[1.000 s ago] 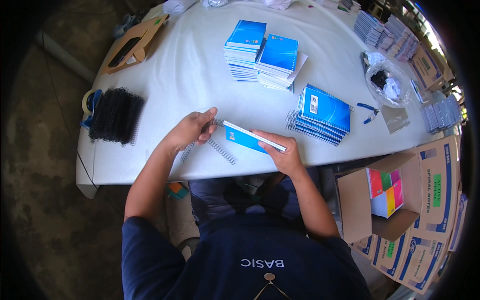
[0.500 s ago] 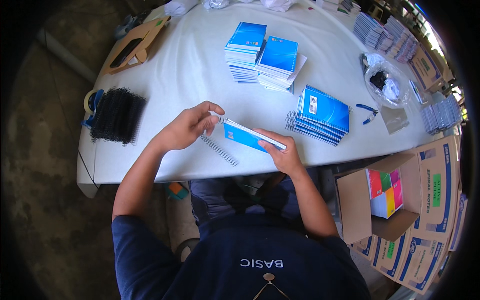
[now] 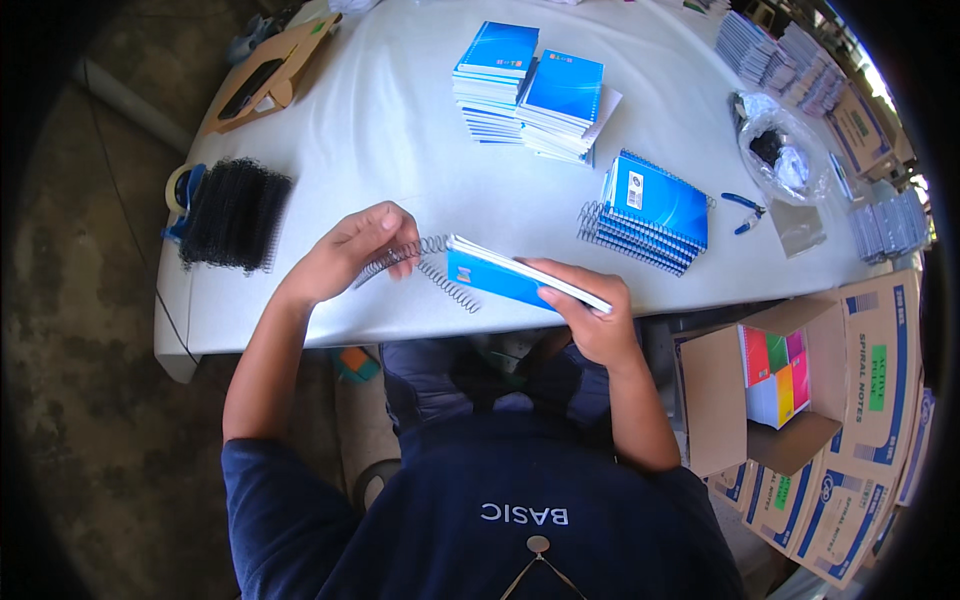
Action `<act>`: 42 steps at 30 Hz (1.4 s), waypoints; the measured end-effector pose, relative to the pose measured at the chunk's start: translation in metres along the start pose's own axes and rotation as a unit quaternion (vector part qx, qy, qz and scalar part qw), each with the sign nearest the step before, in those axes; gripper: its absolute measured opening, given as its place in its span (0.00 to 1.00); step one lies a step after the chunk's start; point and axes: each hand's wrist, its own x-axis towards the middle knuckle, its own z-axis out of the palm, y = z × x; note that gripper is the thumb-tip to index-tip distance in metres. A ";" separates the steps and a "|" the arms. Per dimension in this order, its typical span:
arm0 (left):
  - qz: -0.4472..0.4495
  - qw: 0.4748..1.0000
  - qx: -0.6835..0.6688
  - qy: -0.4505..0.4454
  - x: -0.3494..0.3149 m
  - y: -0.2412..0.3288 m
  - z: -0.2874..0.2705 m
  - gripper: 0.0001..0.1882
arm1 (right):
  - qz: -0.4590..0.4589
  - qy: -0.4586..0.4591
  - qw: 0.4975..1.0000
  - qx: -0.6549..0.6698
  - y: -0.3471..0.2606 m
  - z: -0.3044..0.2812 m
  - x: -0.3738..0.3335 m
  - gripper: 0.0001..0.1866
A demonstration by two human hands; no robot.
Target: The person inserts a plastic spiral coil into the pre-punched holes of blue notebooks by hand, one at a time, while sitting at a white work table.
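Observation:
My right hand (image 3: 592,312) grips a thin blue notebook (image 3: 500,278) by its right end, thumb on the cover and fingers behind. The notebook is tilted, its white page edge facing up. The fingers of my left hand (image 3: 372,245) are closed on a dark spiral wire coil (image 3: 430,244). This coil reaches from under the hand to the notebook's left corner; whether it passes through any holes I cannot tell. Just below, a second wire coil (image 3: 452,290) lies on the table. Right of the notebook sits a pile of coil-bound blue notebooks (image 3: 655,205).
Two stacks of blue-covered books (image 3: 497,50) stand farther back on the white table (image 3: 360,130). A bundle of black coils (image 3: 237,215) and a tape dispenser (image 3: 180,205) are at left. Pliers (image 3: 745,213) and a plastic bag (image 3: 785,155) lie right; an open carton (image 3: 715,400) stands below.
My left hand has moved slightly left, and a longer stretch of coil shows between it and the notebook. The right hand and the notebook's right end have shifted a little right.

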 end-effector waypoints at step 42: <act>0.058 0.729 0.681 0.047 0.006 0.033 0.041 0.16 | 0.057 -0.049 0.997 -0.004 0.048 0.021 0.006 0.15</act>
